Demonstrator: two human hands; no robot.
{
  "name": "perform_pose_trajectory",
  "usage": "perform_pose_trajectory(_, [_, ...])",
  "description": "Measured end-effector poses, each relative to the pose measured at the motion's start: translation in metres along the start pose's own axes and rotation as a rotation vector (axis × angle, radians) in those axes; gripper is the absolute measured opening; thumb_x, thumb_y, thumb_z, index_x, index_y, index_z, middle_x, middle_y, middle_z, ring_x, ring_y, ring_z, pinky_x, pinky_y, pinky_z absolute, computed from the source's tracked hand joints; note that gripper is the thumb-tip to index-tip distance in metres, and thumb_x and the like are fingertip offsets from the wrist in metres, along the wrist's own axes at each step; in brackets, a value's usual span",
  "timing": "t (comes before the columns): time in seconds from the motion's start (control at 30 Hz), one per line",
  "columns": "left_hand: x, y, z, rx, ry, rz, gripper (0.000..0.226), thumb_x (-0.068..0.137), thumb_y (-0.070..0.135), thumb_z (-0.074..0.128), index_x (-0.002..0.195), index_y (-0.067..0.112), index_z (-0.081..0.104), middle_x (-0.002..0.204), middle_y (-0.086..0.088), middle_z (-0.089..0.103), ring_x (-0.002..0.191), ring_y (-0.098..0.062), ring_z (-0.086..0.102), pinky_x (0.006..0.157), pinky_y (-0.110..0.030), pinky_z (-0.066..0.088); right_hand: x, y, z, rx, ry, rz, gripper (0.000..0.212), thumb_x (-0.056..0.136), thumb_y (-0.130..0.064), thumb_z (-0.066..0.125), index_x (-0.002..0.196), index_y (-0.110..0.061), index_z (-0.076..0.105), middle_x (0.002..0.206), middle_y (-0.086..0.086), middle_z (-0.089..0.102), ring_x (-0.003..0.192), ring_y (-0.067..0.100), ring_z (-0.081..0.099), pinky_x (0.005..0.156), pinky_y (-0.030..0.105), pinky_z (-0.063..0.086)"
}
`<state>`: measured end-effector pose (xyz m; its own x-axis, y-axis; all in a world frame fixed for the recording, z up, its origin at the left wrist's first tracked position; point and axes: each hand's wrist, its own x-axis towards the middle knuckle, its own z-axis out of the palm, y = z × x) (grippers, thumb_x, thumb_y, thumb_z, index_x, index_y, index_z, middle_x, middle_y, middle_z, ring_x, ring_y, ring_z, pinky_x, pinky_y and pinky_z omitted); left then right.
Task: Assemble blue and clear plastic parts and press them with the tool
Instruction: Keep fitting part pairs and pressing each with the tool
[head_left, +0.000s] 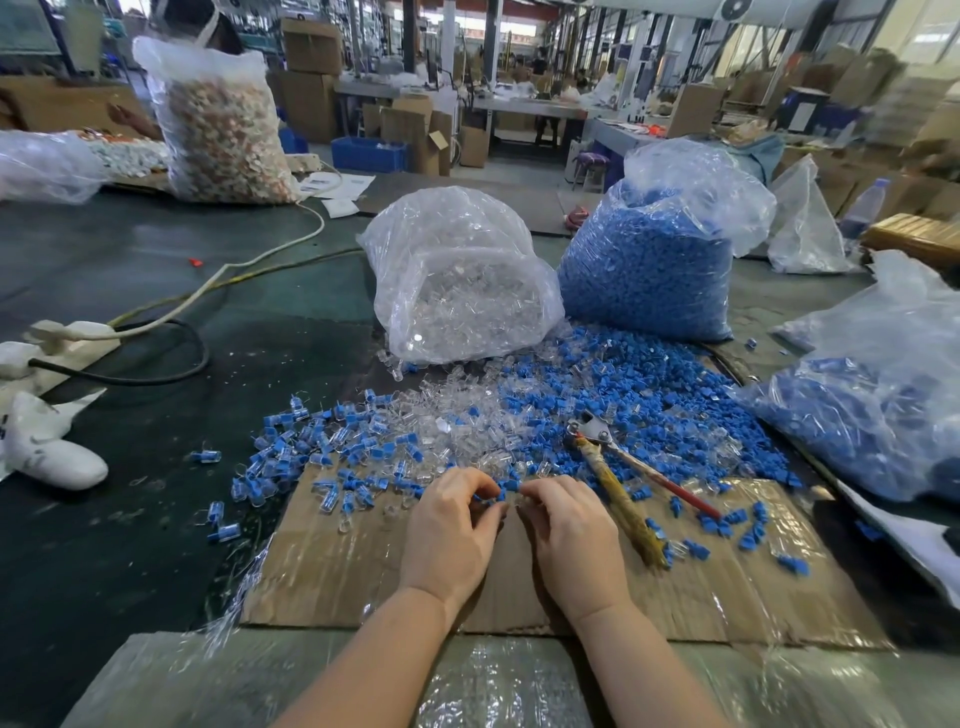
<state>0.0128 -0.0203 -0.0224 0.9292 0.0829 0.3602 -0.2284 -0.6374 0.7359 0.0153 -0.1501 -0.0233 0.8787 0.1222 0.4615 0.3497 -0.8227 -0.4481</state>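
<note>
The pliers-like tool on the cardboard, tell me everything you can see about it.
The tool lies flat and unheld, to the right of the right hand. It has a small silver metal head, pointing away toward the loose pile of blue and clear parts, and two long handles spreading toward the person: one thick, wrapped in worn yellowish-brown tape, one thin and red. The head rests among the parts; the handles lie across the taped cardboard, with scattered blue pieces beside them.

Light: bright, even daylight from the hall behind the bag of clear parts (457, 280)
Glare: sheen on that bag
Edges: wide-angle bending; background soft
</note>
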Motion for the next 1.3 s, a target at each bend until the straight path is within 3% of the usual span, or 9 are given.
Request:
perform_pose_trajectory(0.23, [0.0, 0.001, -0.001, 0.017, -0.079, 0.056, 0.023, 0.084, 0.022, 0.066, 0.107, 0.022, 0.066, 0.097, 0.01, 0.058, 0.096, -0.007, 0.052, 0.088, -0.025, 0.044, -0.001, -0.002, -0.007, 0.149, 0.025, -0.051, 0.012, 0.08, -0.009, 0.069, 0.092, -0.012, 0.068, 0.089, -0.004, 0.065, 0.086, 0.014, 0.059, 0.077, 0.022, 0.045])
perform_pose_trajectory(0.43, [0.001, 0.003, -0.004, -0.088, -0.065, -0.004, 0.015, 0.081, 0.017, 0.068, 0.096, 0.017, 0.07, 0.09, 0.006, 0.059, 0.089, -0.011, 0.054, 0.085, -0.03, 0.046, -0.002, -0.003, -0.009, 0.202, 0.025, -0.067, 0.018, 0.076, 0.0, 0.07, 0.09, -0.012, 0.069, 0.087, -0.004, 0.066, 0.085, 0.013, 0.06, 0.077, 0.018, 0.043])
perform_pose_trajectory(0.6, [0.0, 0.002, -0.004, -0.11, -0.071, -0.021, 0.014, 0.081, 0.016, 0.069, 0.095, 0.019, 0.071, 0.089, 0.008, 0.064, 0.088, -0.008, 0.058, 0.084, -0.021, 0.046, -0.001, -0.003, -0.008, 0.215, 0.036, -0.076, 0.016, 0.076, -0.003, 0.071, 0.09, -0.011, 0.069, 0.087, -0.004, 0.066, 0.085, 0.014, 0.06, 0.076, 0.02, 0.044])
perform_pose_trajectory(0.73, [0.001, -0.001, -0.005, -0.227, 0.039, -0.16, 0.015, 0.08, 0.012, 0.07, 0.092, 0.021, 0.068, 0.088, 0.01, 0.064, 0.084, -0.001, 0.06, 0.076, -0.012, 0.048, -0.002, -0.002, -0.006, 0.154, 0.043, -0.072, 0.018, 0.079, -0.007, 0.071, 0.095, -0.012, 0.067, 0.091, -0.002, 0.066, 0.087, 0.017, 0.062, 0.077, 0.024, 0.047])
perform_pose_trajectory(0.87, [0.003, -0.003, -0.006, -0.327, 0.137, -0.236, 0.031, 0.079, 0.002, 0.069, 0.081, 0.031, 0.059, 0.081, 0.007, 0.063, 0.072, 0.004, 0.059, 0.066, -0.007, 0.047, -0.002, -0.009, -0.006, 0.019, -0.028, -0.263, 0.014, 0.079, -0.024, 0.068, 0.089, -0.015, 0.068, 0.088, -0.001, 0.064, 0.079, 0.019, 0.06, 0.069, 0.028, 0.05])
perform_pose_trajectory(0.93, [0.004, -0.002, -0.007, -0.365, 0.149, -0.254, 0.033, 0.08, -0.001, 0.067, 0.087, 0.03, 0.06, 0.077, 0.005, 0.061, 0.068, 0.005, 0.057, 0.064, -0.007, 0.046, -0.001, -0.01, -0.004, -0.031, -0.118, -0.318, 0.016, 0.08, -0.028, 0.069, 0.092, -0.017, 0.069, 0.088, -0.001, 0.063, 0.078, 0.021, 0.059, 0.066, 0.03, 0.051])
perform_pose_trajectory(1.2, [0.003, -0.001, -0.008, -0.244, 0.058, -0.163, 0.023, 0.085, 0.007, 0.064, 0.1, 0.023, 0.069, 0.089, 0.015, 0.061, 0.086, 0.003, 0.057, 0.077, -0.004, 0.043, 0.003, -0.006, 0.004, -0.069, -0.09, -0.137, 0.001, 0.082, -0.014, 0.066, 0.081, -0.014, 0.066, 0.08, 0.001, 0.062, 0.076, 0.022, 0.059, 0.064, 0.028, 0.048])
perform_pose_trajectory(1.3, [0.001, 0.001, -0.008, -0.187, 0.019, -0.112, 0.027, 0.086, 0.007, 0.063, 0.104, 0.027, 0.067, 0.089, 0.017, 0.059, 0.086, 0.006, 0.055, 0.079, -0.003, 0.041, 0.003, -0.001, 0.005, -0.033, -0.044, -0.052, 0.009, 0.085, -0.011, 0.064, 0.092, -0.015, 0.064, 0.089, -0.001, 0.064, 0.084, 0.02, 0.059, 0.071, 0.028, 0.046])
